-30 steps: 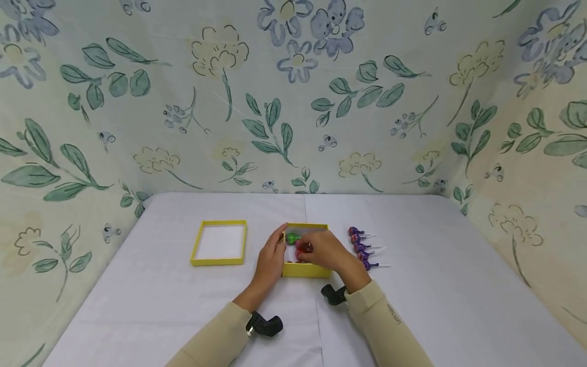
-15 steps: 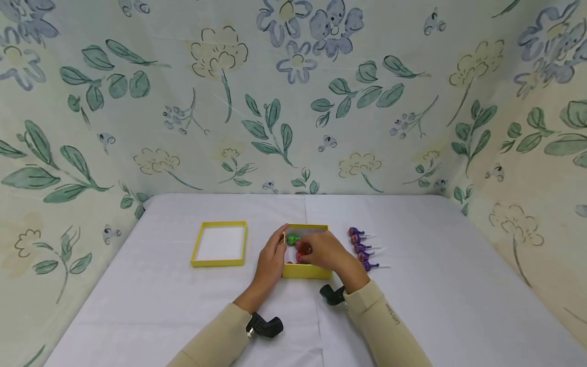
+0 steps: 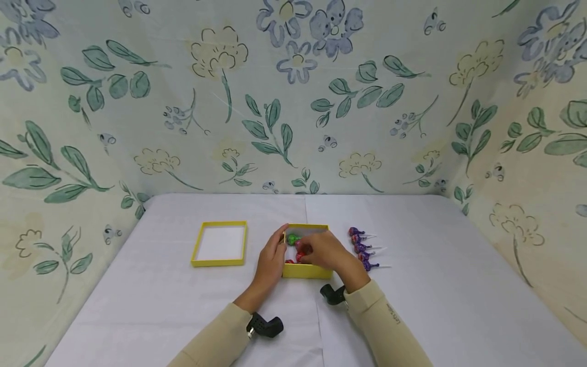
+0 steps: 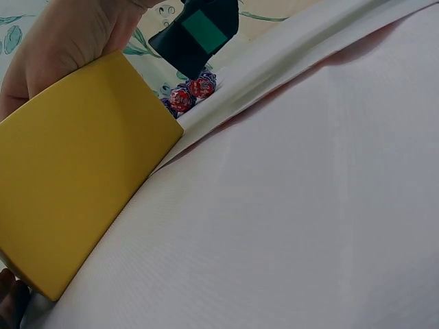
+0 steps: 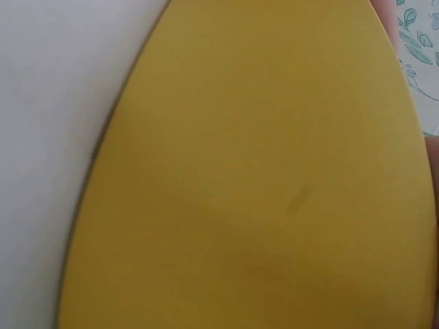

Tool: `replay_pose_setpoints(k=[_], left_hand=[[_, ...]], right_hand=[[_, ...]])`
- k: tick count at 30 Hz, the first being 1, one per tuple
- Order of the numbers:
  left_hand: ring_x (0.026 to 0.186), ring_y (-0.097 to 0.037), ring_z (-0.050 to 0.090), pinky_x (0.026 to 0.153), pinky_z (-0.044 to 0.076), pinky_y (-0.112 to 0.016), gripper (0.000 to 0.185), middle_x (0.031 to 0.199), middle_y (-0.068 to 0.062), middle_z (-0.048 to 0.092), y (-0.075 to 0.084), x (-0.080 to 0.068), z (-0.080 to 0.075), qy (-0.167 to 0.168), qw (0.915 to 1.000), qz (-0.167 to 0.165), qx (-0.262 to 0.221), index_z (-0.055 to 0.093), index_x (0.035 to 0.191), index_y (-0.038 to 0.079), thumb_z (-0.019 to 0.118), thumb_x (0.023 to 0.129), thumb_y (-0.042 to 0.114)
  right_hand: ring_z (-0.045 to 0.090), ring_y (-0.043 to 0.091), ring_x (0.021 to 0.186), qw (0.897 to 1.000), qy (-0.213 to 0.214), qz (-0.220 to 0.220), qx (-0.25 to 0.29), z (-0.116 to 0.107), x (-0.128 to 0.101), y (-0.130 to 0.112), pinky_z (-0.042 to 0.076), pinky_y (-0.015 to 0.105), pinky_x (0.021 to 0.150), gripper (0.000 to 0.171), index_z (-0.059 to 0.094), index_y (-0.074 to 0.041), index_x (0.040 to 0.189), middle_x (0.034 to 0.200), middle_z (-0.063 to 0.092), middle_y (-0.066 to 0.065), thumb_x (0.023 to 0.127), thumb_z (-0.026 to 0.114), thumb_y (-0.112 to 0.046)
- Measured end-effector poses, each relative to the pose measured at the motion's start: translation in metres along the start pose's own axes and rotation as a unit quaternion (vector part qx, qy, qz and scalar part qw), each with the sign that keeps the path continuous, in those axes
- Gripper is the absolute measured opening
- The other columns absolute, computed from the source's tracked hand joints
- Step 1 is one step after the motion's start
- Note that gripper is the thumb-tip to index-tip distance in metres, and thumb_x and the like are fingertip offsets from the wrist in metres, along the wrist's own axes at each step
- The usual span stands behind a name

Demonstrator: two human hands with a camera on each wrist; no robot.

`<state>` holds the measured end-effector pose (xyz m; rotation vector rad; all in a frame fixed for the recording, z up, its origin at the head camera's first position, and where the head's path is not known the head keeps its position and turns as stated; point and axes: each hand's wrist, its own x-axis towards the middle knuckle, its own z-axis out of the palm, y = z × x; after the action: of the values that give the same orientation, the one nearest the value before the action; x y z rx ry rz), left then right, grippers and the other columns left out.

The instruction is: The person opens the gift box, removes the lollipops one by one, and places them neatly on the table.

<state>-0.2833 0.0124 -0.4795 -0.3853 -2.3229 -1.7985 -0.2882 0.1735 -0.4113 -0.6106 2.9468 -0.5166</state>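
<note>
Yellow box (image 3: 306, 270) steadied by left hand (image 3: 271, 260); right hand (image 3: 326, 253) pinches a red lollipop (image 3: 300, 255) inside

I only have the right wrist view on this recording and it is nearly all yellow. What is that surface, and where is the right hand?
Observer: It is the outer wall of a yellow box on the white table. The right hand reaches into it from the near side.
Operator: Is anything in the box?
Observer: Yes, a green lollipop and red lollipops by the fingertips; whether the hand grips one is hidden.
Operator: And the other hand?
Observer: The left hand rests against the box's left wall.
Operator: Anything else nearby?
Observer: A row of purple lollipops lies right of the box, and a yellow lid lies to the left.
</note>
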Motion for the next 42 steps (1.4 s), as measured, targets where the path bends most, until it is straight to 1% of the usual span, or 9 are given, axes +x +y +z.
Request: replay_pose_setpoints(k=[7, 11, 19, 23, 26, 28, 35, 37, 42], left_hand=[[0.136, -0.018, 0.038, 0.112, 0.032, -0.042, 0.048, 0.149, 0.004, 0.041, -0.0016, -0.0003, -0.0002, -0.001, 1.0, 0.002, -0.003, 0.043, 0.146, 0.025, 0.038, 0.1, 0.013], [0.137, -0.017, 0.038, 0.112, 0.032, -0.041, 0.048, 0.15, 0.004, 0.04, -0.0017, 0.0, -0.0003, -0.003, 1.0, -0.001, -0.001, 0.042, 0.146, 0.026, 0.037, 0.1, 0.014], [0.137, -0.015, 0.038, 0.112, 0.032, -0.041, 0.047, 0.15, 0.005, 0.04, -0.0013, 0.0012, 0.0003, -0.005, 1.0, 0.004, 0.002, 0.042, 0.146, 0.022, 0.037, 0.1, 0.014], [0.136, -0.016, 0.038, 0.112, 0.032, -0.041, 0.047, 0.149, 0.004, 0.041, -0.0031, 0.0018, 0.0003, -0.003, 1.0, 0.006, 0.0, 0.042, 0.146, 0.021, 0.037, 0.1, 0.013], [0.136, -0.014, 0.038, 0.112, 0.032, -0.039, 0.047, 0.149, 0.006, 0.04, -0.0029, 0.0011, -0.0003, -0.005, 1.0, -0.003, 0.001, 0.042, 0.146, 0.025, 0.037, 0.1, 0.015], [0.137, -0.014, 0.037, 0.112, 0.031, -0.039, 0.047, 0.15, 0.006, 0.039, -0.0026, 0.0004, -0.0004, -0.008, 0.9999, -0.007, -0.001, 0.041, 0.147, 0.025, 0.037, 0.1, 0.016], [0.136, -0.014, 0.037, 0.112, 0.032, -0.039, 0.047, 0.15, 0.006, 0.039, 0.0001, -0.0005, -0.0012, -0.01, 0.9999, -0.008, 0.0, 0.041, 0.147, 0.021, 0.036, 0.101, 0.015], [0.136, -0.015, 0.038, 0.112, 0.032, -0.04, 0.047, 0.15, 0.005, 0.04, 0.0008, -0.0004, -0.0016, -0.007, 1.0, -0.005, 0.001, 0.041, 0.147, 0.02, 0.036, 0.101, 0.015], [0.136, -0.017, 0.039, 0.112, 0.032, -0.042, 0.047, 0.15, 0.004, 0.04, 0.001, -0.0007, -0.0012, -0.004, 1.0, -0.006, 0.005, 0.042, 0.147, 0.023, 0.036, 0.1, 0.015]], right_hand=[[0.053, 0.012, 0.078, 1.0, 0.002, -0.003, 0.001, 0.0, 0.0002, -0.0003, 0.049, 0.031, 0.08, 0.014, 0.072, -0.017, 0.095, 0.078, 0.062, -0.01, 0.082, 0.077, -0.021], [0.054, 0.013, 0.082, 1.0, 0.005, -0.004, 0.001, -0.0001, -0.0006, -0.0006, 0.049, 0.034, 0.084, 0.014, 0.073, -0.017, 0.095, 0.08, 0.064, -0.01, 0.082, 0.077, -0.021], [0.055, 0.016, 0.092, 1.0, 0.012, 0.005, 0.003, -0.0002, -0.0017, -0.0001, 0.048, 0.04, 0.093, 0.015, 0.075, -0.017, 0.096, 0.083, 0.066, -0.01, 0.082, 0.077, -0.022], [0.055, 0.016, 0.09, 1.0, 0.019, 0.004, 0.014, 0.0008, -0.0015, 0.0001, 0.049, 0.038, 0.091, 0.015, 0.074, -0.016, 0.096, 0.084, 0.067, -0.008, 0.082, 0.077, -0.021], [0.056, 0.013, 0.083, 0.999, 0.023, -0.001, 0.022, 0.0013, -0.0016, 0.0003, 0.051, 0.035, 0.087, 0.015, 0.074, -0.015, 0.096, 0.083, 0.067, -0.008, 0.082, 0.077, -0.021], [0.056, 0.012, 0.081, 0.999, 0.025, -0.005, 0.024, 0.0014, -0.0017, 0.001, 0.052, 0.034, 0.086, 0.015, 0.074, -0.014, 0.096, 0.084, 0.067, -0.008, 0.082, 0.077, -0.021], [0.061, 0.01, 0.084, 0.999, 0.031, -0.023, 0.028, 0.0004, -0.0019, 0.0027, 0.052, 0.034, 0.089, 0.017, 0.074, -0.014, 0.098, 0.09, 0.07, -0.005, 0.083, 0.076, -0.021], [0.061, 0.009, 0.083, 0.999, 0.033, -0.028, 0.031, 0.0001, -0.0014, 0.003, 0.053, 0.033, 0.088, 0.018, 0.074, -0.013, 0.099, 0.091, 0.07, -0.004, 0.083, 0.076, -0.021], [0.061, 0.007, 0.08, 0.998, 0.032, -0.036, 0.051, -0.0003, -0.0013, 0.0038, 0.054, 0.029, 0.083, 0.02, 0.073, -0.012, 0.101, 0.09, 0.069, -0.005, 0.083, 0.076, -0.021]])
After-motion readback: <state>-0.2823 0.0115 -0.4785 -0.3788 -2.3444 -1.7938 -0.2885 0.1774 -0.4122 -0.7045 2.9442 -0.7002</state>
